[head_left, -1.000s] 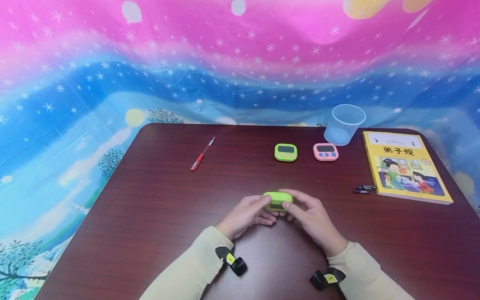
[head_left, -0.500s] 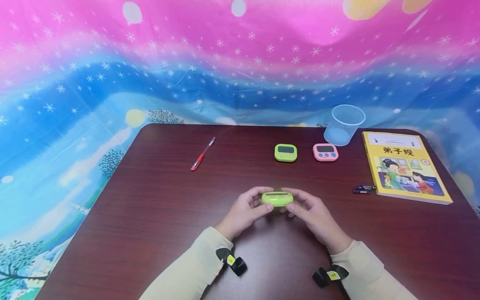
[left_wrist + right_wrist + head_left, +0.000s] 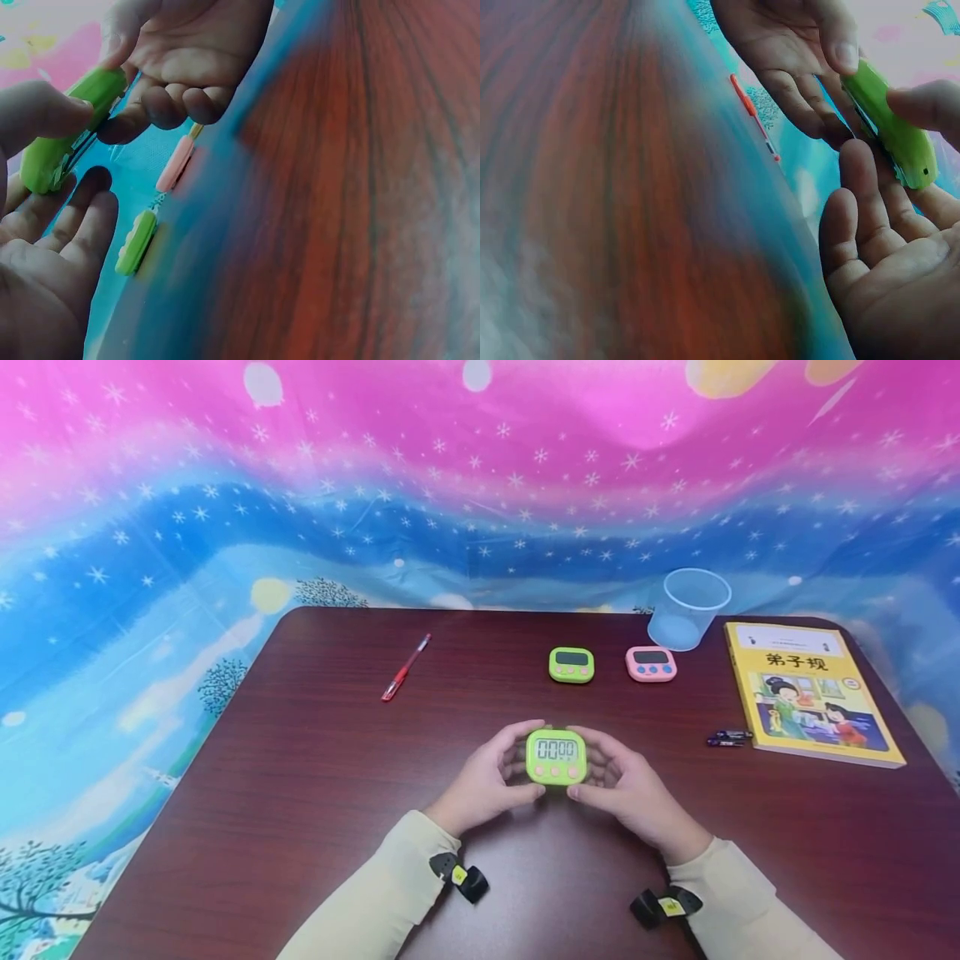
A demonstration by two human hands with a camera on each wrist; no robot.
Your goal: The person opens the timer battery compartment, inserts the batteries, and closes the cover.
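Note:
A green digital timer (image 3: 556, 758) is held up above the table between both hands, its screen facing the head camera and reading 00 00. Three pinkish buttons sit under the screen. My left hand (image 3: 483, 781) grips the timer's left side, thumb at the lower edge and fingers behind. On the other side my right hand (image 3: 641, 789) holds it in the same way. Both wrist views show the timer's green edge (image 3: 75, 131) under the thumbs, its screen turned out of sight. The fingertips behind it are partly hidden in the head view.
Farther back lie a second green timer (image 3: 572, 666) and a pink timer (image 3: 651, 665), both with dark screens. A clear plastic cup (image 3: 688, 610) stands behind the pink one. At right are a yellow book (image 3: 817, 693) and small dark pen-like items (image 3: 729, 739). A red pen (image 3: 407, 668) lies at left.
The green timer has been turned in the hands: its edge faced the camera, and now the screen with digits does. The left fingers have moved up behind it. The table items have stayed put.

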